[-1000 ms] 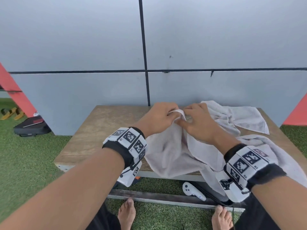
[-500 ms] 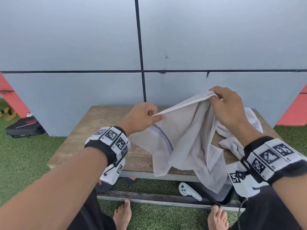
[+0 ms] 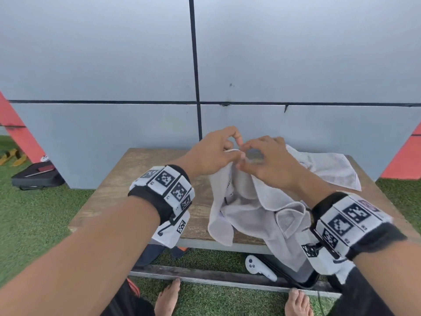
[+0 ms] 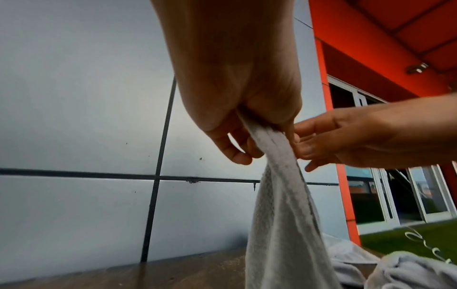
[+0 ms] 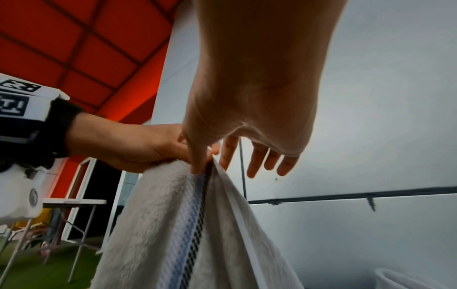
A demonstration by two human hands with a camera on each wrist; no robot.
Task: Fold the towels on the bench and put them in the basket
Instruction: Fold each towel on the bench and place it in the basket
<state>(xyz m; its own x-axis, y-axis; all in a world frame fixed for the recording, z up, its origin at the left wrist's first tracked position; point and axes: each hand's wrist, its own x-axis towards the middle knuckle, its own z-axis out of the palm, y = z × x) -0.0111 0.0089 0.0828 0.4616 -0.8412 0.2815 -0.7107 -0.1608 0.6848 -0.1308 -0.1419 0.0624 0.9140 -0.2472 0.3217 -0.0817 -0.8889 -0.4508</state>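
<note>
Towels: two showed. One towel (image 3: 248, 208) hung from the frame centre, long axis vertical, lower end on the bench (image 3: 127, 179). Left hand (image 3: 214, 153) and right hand (image 3: 266, 160) both pinched its top edge. Second towel (image 3: 330, 167) lay flat at the right.
</note>
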